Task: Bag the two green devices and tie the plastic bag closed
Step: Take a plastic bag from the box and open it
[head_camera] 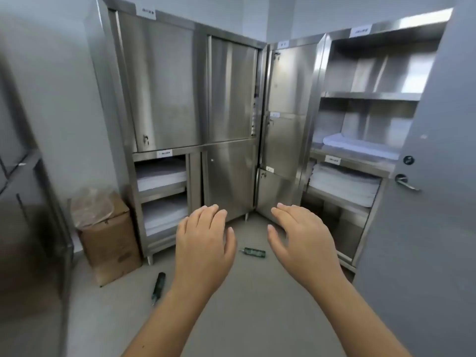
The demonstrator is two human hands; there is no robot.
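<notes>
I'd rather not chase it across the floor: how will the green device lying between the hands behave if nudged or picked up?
The green device looks like a short cylinder lying on its side on the smooth floor, so it would probably roll if nudged. It looks rigid, and small enough for one hand. Its weight can't be judged.

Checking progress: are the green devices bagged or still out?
Out. Both green devices lie bare on the floor; both hands are open and empty.

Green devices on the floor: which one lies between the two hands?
The device near the cabinets, seen between the left hand and right hand. The other device lies left, by the cardboard box.
</notes>
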